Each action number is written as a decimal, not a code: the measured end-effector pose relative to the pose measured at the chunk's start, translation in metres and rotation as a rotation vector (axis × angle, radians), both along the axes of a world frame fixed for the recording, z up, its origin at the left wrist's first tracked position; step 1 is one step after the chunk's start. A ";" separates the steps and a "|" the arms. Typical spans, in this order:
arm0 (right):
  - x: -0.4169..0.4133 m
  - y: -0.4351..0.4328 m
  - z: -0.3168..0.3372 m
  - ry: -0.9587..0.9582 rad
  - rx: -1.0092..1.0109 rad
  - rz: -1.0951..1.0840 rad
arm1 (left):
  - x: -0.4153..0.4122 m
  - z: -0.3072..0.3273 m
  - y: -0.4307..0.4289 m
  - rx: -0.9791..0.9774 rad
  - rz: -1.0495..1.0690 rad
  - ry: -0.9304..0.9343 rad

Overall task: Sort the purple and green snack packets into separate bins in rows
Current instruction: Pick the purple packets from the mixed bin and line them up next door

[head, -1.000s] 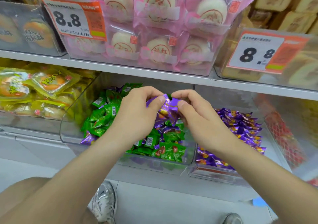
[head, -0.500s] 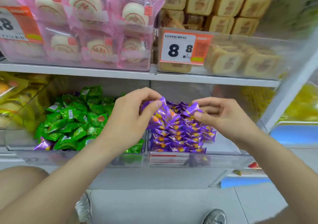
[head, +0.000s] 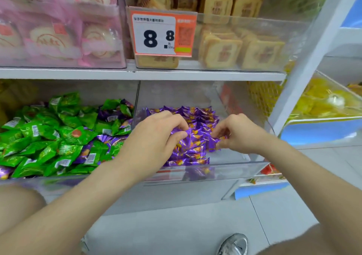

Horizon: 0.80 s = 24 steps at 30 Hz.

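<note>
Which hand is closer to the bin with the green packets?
Left. The left hand grips purple packets just right of the green bin; the right hand pinches one farther right.

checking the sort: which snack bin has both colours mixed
The left bin: purple packets lie among its green packets; the right bin holds only purple.

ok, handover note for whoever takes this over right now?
Left hand: grips purple packets over the right bin.
Right hand: pinches one purple packet at the rows' right edge.
Done: purple rows laid in the right bin.
Left to do: stray purple packets lie among the green packets in the left bin; move them over, then probably row up the green.
</note>
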State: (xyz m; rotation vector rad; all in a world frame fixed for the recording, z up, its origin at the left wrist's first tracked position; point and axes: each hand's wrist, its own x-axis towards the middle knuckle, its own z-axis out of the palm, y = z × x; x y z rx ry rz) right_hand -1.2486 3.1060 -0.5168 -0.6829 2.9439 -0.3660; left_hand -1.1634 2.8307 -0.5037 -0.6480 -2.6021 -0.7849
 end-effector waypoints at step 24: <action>0.008 0.005 -0.025 0.009 -0.025 0.023 | -0.006 -0.025 0.015 -0.033 0.001 -0.095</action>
